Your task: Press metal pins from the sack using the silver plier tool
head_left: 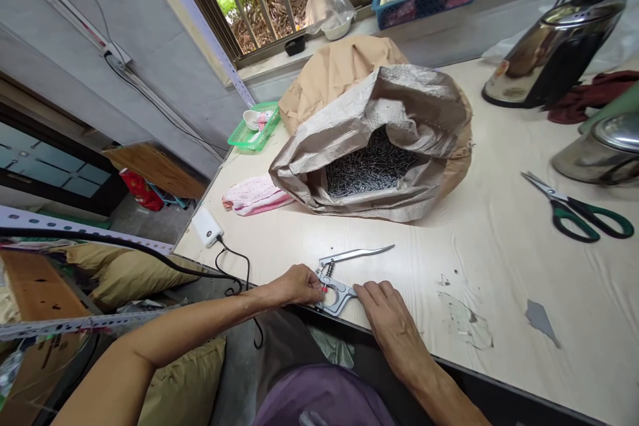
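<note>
A silver spring-loaded hand tool (342, 296), much like pliers, lies at the front edge of the table. It has a long thin upper handle, a coil spring, a rounded opening in its grey body and a small red part. My left hand (299, 285) pinches its left end close to the red part; the fingertips are partly hidden. My right hand (389, 316) has its fingers bent over the end of the grey lower handle, the thumb out of sight. Behind the tool stands an open woven-and-paper sack (369, 206) holding many small dark metal pieces (372, 166), like nails or pins.
Green-handled scissors (574, 206) lie at the right, near a metal kettle (554, 46) and a steel jug (599, 146). To the left are a white power bank (207, 226) with a black cable, a pink cloth (254, 194) and a green basket (254, 126).
</note>
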`<state>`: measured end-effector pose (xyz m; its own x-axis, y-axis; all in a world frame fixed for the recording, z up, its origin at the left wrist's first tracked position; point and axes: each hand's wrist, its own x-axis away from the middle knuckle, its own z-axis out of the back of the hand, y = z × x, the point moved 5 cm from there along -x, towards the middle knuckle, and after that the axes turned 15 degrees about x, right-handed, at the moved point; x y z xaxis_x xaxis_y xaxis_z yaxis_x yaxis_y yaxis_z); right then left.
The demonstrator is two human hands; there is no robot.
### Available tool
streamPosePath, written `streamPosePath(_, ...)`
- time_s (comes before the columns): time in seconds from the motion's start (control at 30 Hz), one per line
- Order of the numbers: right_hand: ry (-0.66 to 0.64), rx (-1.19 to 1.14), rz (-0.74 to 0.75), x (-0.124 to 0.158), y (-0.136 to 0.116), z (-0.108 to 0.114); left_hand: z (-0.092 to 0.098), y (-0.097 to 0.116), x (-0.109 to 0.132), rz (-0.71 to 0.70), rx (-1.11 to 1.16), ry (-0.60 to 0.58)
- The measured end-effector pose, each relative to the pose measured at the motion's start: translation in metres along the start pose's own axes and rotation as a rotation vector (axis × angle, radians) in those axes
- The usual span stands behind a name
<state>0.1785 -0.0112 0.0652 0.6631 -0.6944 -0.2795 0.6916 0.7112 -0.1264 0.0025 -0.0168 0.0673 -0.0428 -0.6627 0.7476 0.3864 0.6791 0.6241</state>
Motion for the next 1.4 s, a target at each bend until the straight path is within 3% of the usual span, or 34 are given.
streamPosePath(0.2, 0.057, 0.104, 0.039, -0.009, 0.023, 0.007, 0.0, -0.006, -0.001, 0.006, 0.023, 0.048)
streamPosePath(0.4, 0.02, 0.2, 0.095, -0.018, 0.052, -0.01, 0.0, -0.006, -0.003, 0.013, 0.006, 0.057)
streamPosePath(0.83, -0.065, 0.233, 0.123, -0.034, 0.045, 0.007, 0.001, -0.006, -0.003, -0.048, 0.025, 0.054)
streamPosePath(0.97, -0.067, 0.224, 0.117, -0.032, 0.044, 0.01, 0.001, -0.011, -0.002, -0.067, -0.081, 0.057)
streamPosePath(1.03, -0.063, 0.212, 0.095, -0.031, 0.043, 0.012, 0.0, -0.007, 0.004, -0.191, -0.224, 0.145)
streamPosePath(1.13, -0.058, 0.205, 0.073, -0.029, 0.041, 0.014, -0.01, 0.012, 0.018, -0.553, -0.479, 0.335)
streamPosePath(1.23, -0.06, 0.228, 0.074, -0.027, 0.037, 0.013, -0.035, 0.029, 0.019, -0.817, -0.655, 0.29)
streamPosePath(1.3, -0.046, 0.253, 0.067, -0.026, 0.034, 0.014, -0.047, 0.038, 0.009, -0.85, -0.716, 0.222)
streamPosePath(1.4, -0.053, 0.28, 0.068, -0.026, 0.03, 0.016, -0.05, 0.048, -0.006, -0.741, -0.749, 0.202)
